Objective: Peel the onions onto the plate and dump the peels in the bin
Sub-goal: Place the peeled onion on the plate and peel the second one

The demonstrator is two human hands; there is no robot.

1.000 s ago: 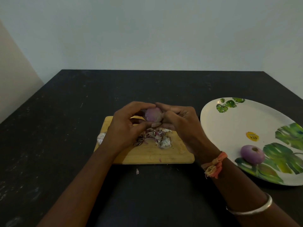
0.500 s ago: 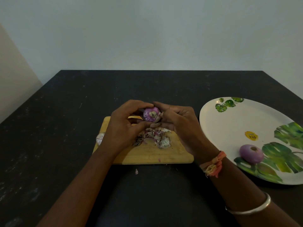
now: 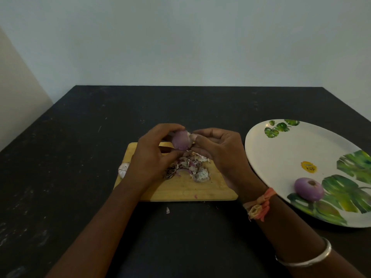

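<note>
1. Dark tabletop (image 3: 80,177) against a pale wall; all work sits near its front edge.
2. Onion (image 3: 181,141), held above the board (image 3: 180,189). You cup it in the left hand (image 3: 149,157), fingers curled over its top and thumb beneath. It looks small, light and firm, and its bared purple flesh is likely slick, so grip across the widest part.
3. Right hand (image 3: 218,151): thumb and forefinger pinch a pale flap of skin at the onion's upper right edge. The skin is probably thin and brittle; take it close to its root so it does not tear short.
4. Peels (image 3: 188,167): a loose heap on the board, directly under the onion. One scrap (image 3: 167,210) lies on the table just in front of the board.
5. Pale object (image 3: 123,169) at the board's left edge, half hidden by your wrist; you cannot tell what it is.
6. Plate (image 3: 281,157), to your right, holds one peeled onion (image 3: 308,189) near its front rim and a yellow sticker (image 3: 309,167).
7. No bin is in view.
</note>
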